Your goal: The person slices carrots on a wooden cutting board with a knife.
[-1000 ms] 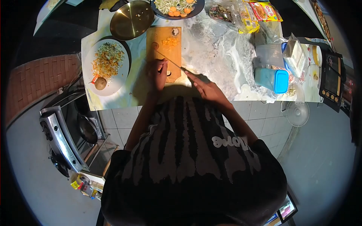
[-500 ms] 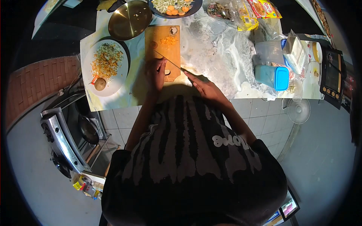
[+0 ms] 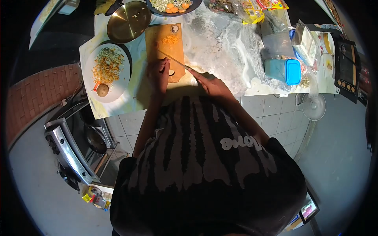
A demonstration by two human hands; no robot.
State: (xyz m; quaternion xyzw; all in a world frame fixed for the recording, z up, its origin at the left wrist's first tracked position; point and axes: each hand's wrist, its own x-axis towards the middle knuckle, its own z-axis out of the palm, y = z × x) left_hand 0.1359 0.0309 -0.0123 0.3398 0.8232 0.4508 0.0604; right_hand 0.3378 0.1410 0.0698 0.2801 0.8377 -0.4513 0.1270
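Note:
My right hand (image 3: 208,82) grips the handle of a knife (image 3: 172,59). The blade slants up and left across a wooden cutting board (image 3: 179,51). My left hand (image 3: 159,71) is over the board's left side with its fingers curled together beside the blade; whatever is in them is too small and shadowed to make out. Finely chopped orange bits (image 3: 171,39) lie on the board's upper part, beyond the blade. A small pale round item (image 3: 175,28) sits at the board's top corner.
Left of the board is a white plate (image 3: 118,84) with chopped vegetables. A metal pan (image 3: 130,23) and a dark bowl (image 3: 155,10) of sprouts and orange slices stand behind. Blue-lidded container (image 3: 292,72) and food packets (image 3: 252,13) are to the right; a stove (image 3: 71,149) is at lower left.
The view has shifted a little, so the table sits slightly higher and further left. Both hands and the knife keep nearly the same place over the board.

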